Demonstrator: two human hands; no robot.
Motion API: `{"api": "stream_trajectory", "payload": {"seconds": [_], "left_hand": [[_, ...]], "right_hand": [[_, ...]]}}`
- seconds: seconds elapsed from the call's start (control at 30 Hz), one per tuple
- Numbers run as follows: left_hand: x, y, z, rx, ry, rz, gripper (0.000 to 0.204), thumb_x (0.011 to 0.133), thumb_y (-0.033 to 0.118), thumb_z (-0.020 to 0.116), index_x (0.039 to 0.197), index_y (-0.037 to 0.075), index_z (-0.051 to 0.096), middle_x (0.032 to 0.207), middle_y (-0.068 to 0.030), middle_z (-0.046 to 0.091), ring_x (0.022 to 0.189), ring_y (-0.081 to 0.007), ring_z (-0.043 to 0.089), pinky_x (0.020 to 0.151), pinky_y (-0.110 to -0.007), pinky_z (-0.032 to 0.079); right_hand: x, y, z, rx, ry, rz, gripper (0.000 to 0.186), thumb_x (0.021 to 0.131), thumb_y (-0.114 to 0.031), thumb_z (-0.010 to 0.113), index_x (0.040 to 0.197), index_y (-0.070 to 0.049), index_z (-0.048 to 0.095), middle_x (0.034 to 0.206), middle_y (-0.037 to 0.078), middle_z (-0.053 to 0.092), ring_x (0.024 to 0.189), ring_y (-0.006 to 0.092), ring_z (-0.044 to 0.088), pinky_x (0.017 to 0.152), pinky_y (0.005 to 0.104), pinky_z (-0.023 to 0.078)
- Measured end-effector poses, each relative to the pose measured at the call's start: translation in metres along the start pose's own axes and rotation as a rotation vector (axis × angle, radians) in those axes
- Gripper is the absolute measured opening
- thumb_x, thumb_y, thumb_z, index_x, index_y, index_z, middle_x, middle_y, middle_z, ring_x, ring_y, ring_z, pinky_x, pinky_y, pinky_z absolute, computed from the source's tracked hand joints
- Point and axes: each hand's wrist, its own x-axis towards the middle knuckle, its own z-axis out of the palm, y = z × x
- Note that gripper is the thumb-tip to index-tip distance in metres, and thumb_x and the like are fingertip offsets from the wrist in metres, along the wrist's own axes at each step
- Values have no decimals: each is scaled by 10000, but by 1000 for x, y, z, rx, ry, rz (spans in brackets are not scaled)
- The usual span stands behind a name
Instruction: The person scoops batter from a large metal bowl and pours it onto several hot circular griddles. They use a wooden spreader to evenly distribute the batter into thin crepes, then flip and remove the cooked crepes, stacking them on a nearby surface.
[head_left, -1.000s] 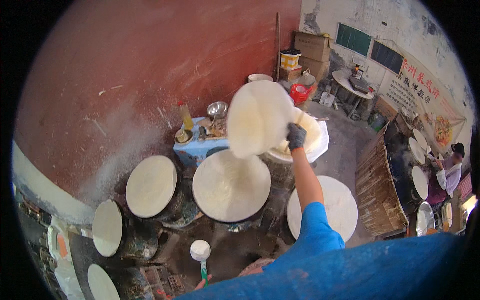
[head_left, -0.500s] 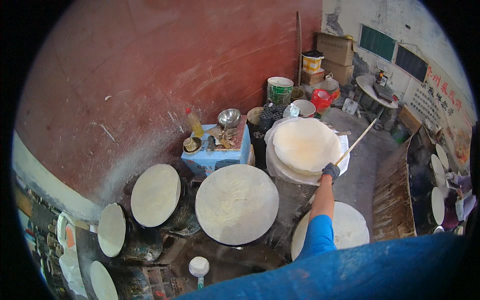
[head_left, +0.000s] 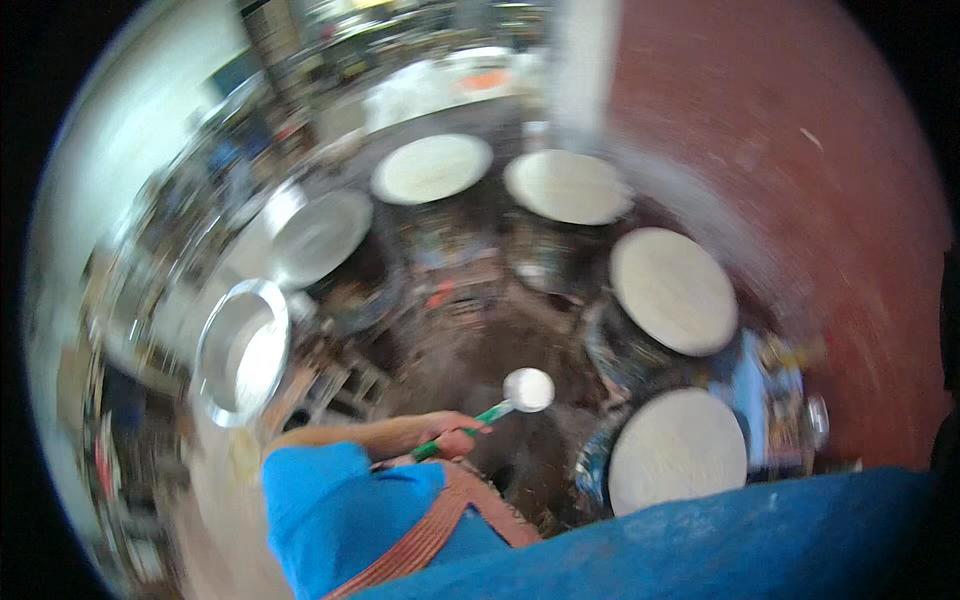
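In the motion-blurred head view, my left hand (head_left: 452,436) is closed round the green handle of a ladle (head_left: 529,390), whose round head holds something white. The ladle is over the dark floor between the drum stoves. To its right are round griddles coated with pale sheets, one close by (head_left: 676,452) and another behind it (head_left: 672,291). Left of my forearm is a wide metal basin (head_left: 215,352) with white contents. My right hand is out of view.
More pale-topped griddles (head_left: 431,168) (head_left: 567,186) and a greyer round plate (head_left: 321,238) curve across the back. A blue box with items on it (head_left: 750,390) sits at the right by the red wall (head_left: 820,180). Blurred clutter lines the left edge.
The view has swung sharply left. Earlier my gloved right hand carried a pale sheet, then held a stick by the stacked sheets; both are now out of view, while my left arm now shows.
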Motion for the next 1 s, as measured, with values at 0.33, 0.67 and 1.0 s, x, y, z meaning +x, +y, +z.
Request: {"api": "stream_trajectory", "payload": {"seconds": [0.33, 0.67, 1.0], "left_hand": [[-182, -73, -113, -820, -159, 680, 185, 970, 256, 397, 1151, 218, 382, 602, 8, 348, 414, -35, 290, 303, -163, 262], [-379, -143, -324, -400, 525, 1390, 586, 886, 120, 520, 1382, 190, 215, 641, -9, 408, 439, -80, 387, 339, -205, 322], [-391, -130, -588, -600, 1048, 796, 157, 859, 134, 497, 960, 87, 387, 591, -25, 364, 420, -89, 338, 336, -236, 314]], "right_hand": [[-267, -360, 132, 159, -1345, -444, 266, 815, -112, 628, 1040, 28, 612, 897, 67, 648, 788, 145, 575, 700, 289, 461], [-686, -712, 40, 498, -1570, -1747, 314, 807, -312, 581, 970, -49, 636, 792, 172, 638, 742, 316, 625, 651, 404, 473], [-850, -742, -3, 420, -1300, -2192, 254, 728, -381, 604, 804, -147, 665, 663, 133, 617, 669, 319, 613, 642, 453, 471]]}}
